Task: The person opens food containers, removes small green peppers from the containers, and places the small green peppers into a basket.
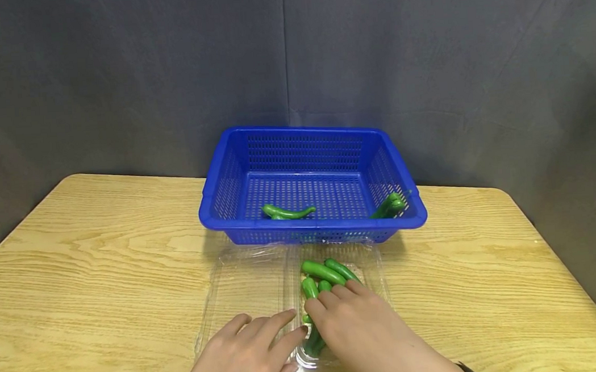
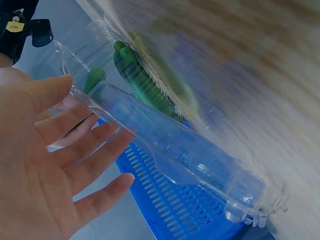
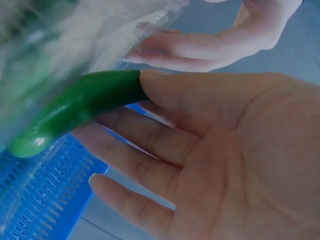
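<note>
Wooden table (image 1: 103, 266), grey backdrop (image 1: 117, 77)

**Right hand on a pepper**

The right hand (image 3: 220, 150) lay flat, fingers straight, its thumb tip touching a green pepper (image 3: 75, 112). A blurred clear tray (image 3: 75, 45) sat above the pepper. The left hand (image 3: 225, 40) showed beyond, and a blue basket (image 3: 40, 195) lay below.

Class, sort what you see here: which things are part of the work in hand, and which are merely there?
In use:
left hand, resting on the clear clamshell tray
right hand, fingers on the green peppers in it

Merely there:
blue basket holding two more peppers
wooden table
grey backdrop
</note>
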A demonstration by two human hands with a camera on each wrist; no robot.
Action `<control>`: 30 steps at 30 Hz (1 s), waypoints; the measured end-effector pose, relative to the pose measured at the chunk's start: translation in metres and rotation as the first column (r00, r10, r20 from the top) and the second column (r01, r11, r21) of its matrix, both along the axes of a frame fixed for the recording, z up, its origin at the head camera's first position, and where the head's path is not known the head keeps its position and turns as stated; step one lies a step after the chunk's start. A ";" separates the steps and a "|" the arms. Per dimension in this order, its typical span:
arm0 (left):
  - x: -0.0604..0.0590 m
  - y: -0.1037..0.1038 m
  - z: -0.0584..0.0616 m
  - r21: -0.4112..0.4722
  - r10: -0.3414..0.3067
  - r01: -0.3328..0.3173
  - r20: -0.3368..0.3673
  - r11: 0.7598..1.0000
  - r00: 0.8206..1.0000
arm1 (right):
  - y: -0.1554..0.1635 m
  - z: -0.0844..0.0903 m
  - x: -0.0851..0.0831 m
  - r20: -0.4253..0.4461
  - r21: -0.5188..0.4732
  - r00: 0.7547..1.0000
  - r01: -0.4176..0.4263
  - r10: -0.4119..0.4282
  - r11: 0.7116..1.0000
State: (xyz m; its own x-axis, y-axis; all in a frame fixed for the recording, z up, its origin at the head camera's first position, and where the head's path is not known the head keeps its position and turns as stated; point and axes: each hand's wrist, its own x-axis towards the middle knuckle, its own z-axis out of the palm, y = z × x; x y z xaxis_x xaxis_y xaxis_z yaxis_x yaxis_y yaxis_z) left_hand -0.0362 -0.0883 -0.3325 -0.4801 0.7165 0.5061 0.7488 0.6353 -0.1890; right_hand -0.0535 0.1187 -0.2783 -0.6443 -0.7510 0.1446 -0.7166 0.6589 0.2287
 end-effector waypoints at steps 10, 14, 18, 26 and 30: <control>0.000 0.000 0.001 -0.001 0.000 0.000 0.018 1.000 1.000 | 0.003 0.011 0.001 -0.021 -0.084 1.000 -0.019 0.018 0.996; -0.001 0.001 0.000 0.019 -0.006 0.007 -0.013 1.000 1.000 | 0.003 0.015 0.001 -0.052 -0.114 0.998 -0.043 0.037 0.993; -0.001 0.001 -0.001 0.031 -0.015 0.016 -0.037 0.999 0.999 | 0.002 0.018 0.001 -0.047 -0.156 0.996 -0.076 0.069 0.985; 0.000 0.001 0.000 0.018 -0.022 0.022 -0.021 1.000 1.000 | 0.001 0.020 0.001 -0.063 -0.181 0.993 -0.113 0.103 0.977; 0.000 0.001 0.000 0.013 -0.018 0.018 -0.032 1.000 0.999 | 0.001 0.020 0.001 -0.110 -0.178 0.988 -0.130 0.111 0.975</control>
